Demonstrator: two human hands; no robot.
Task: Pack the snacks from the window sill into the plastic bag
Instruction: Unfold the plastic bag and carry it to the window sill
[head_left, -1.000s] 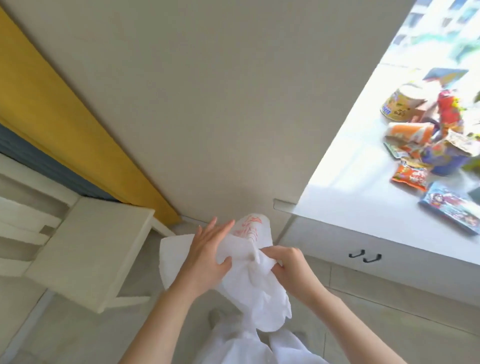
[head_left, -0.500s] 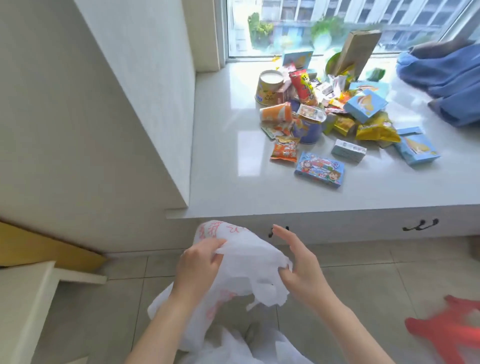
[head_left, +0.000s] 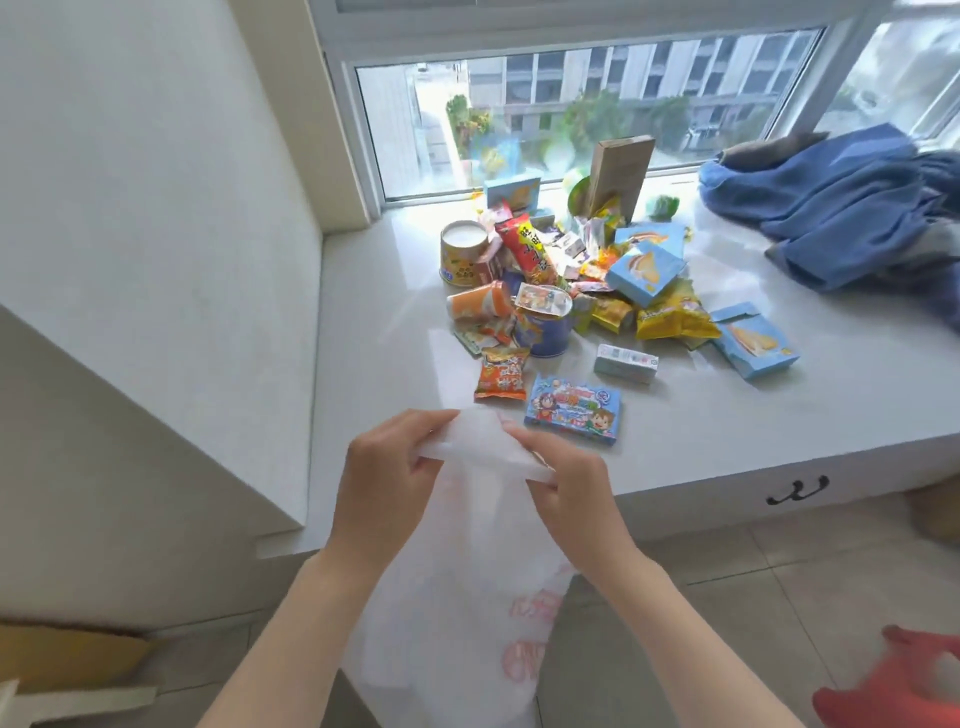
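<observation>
A white plastic bag (head_left: 467, 582) with red print hangs in front of me, below the sill's front edge. My left hand (head_left: 387, 480) and my right hand (head_left: 569, 493) each pinch its top edge, close together. Beyond the hands, a heap of snacks lies on the white window sill (head_left: 727, 431): an orange packet (head_left: 501, 374), a blue cartoon box (head_left: 574, 408), a small white carton (head_left: 626, 362), a blue tub (head_left: 543, 332), an orange cup (head_left: 478, 301), a yellow cup (head_left: 464, 253), yellow bags (head_left: 675, 317) and light blue boxes (head_left: 753, 340).
A blue cloth (head_left: 852, 208) is piled at the sill's right end. A white wall (head_left: 156, 260) juts out on the left. Drawer handles (head_left: 797, 493) sit under the sill. A red thing (head_left: 904, 686) lies on the tiled floor at lower right.
The view has swung from the left wall to face the sill. My hands have raised the bag's top edge and moved close together, up to the sill's front edge.
</observation>
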